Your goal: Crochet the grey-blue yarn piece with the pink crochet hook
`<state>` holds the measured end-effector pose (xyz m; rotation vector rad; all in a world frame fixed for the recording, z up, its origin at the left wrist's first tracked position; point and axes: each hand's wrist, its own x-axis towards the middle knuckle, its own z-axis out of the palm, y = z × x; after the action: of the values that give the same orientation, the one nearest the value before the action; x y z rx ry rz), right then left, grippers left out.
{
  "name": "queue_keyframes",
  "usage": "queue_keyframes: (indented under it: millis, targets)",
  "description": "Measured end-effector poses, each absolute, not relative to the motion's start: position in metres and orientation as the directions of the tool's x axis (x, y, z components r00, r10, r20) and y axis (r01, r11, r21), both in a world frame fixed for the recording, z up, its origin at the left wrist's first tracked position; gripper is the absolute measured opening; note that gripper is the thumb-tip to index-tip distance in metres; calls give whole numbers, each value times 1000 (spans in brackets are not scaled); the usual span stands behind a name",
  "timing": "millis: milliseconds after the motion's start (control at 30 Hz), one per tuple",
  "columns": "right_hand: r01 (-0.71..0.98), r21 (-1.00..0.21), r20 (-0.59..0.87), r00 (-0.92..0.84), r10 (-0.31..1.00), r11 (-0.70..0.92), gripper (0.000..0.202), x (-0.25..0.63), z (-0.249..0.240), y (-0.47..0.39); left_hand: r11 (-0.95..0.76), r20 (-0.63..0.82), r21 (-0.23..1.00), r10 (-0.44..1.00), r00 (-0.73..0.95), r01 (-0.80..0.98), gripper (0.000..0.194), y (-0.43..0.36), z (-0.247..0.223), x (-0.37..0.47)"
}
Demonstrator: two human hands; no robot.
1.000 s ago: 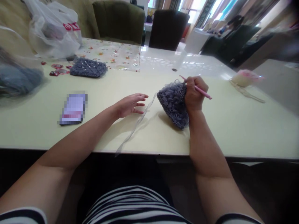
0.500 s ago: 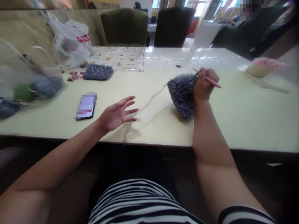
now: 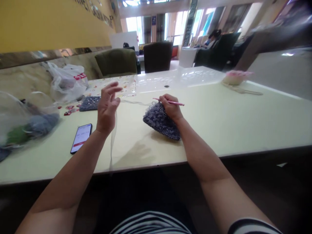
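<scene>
A dark grey-blue crocheted piece [image 3: 159, 122] hangs tilted just above the pale table, gripped by my right hand [image 3: 172, 107], which also holds a pink crochet hook [image 3: 177, 103]. From the piece a thin, sheer grey ribbon yarn [image 3: 112, 143] runs left to my left hand [image 3: 107, 109], then down over the table's front edge. My left hand is raised with its fingers apart and bent; the ribbon passes by its fingers. Behind that hand lies a second grey crocheted piece [image 3: 89, 103], partly covered by it.
A phone [image 3: 81, 138] lies at the left, near small red wrapped items [image 3: 70, 110]. White plastic bag [image 3: 68, 83] and clear bag with yarn [image 3: 31, 125] stand farther left. A pink-topped item with a strap [image 3: 235, 78] is at the back right. Chairs and a person are beyond.
The view has tilted up and shifted right. My left hand has risen and turned upright, lifting the ribbon. My right hand still holds the crocheted piece and the hook.
</scene>
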<state>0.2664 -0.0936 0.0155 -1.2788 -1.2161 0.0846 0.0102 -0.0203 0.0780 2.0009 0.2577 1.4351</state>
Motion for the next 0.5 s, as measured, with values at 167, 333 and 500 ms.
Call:
queue_keyframes:
  millis: [167,333,500]
  targets:
    - [511,-758,626,395,672,406,31,258,15,-93,-929,722,211,357,593,303,21,-3,61,20]
    - [492,-764,619,374,691,418,34,248,18,-97,-728,520,538,684,512,426,55,15,37,32]
    - [476,-775,596,334,730,415,34,230,18,-101,-81,141,989,783,606,-125,94,9,24,45]
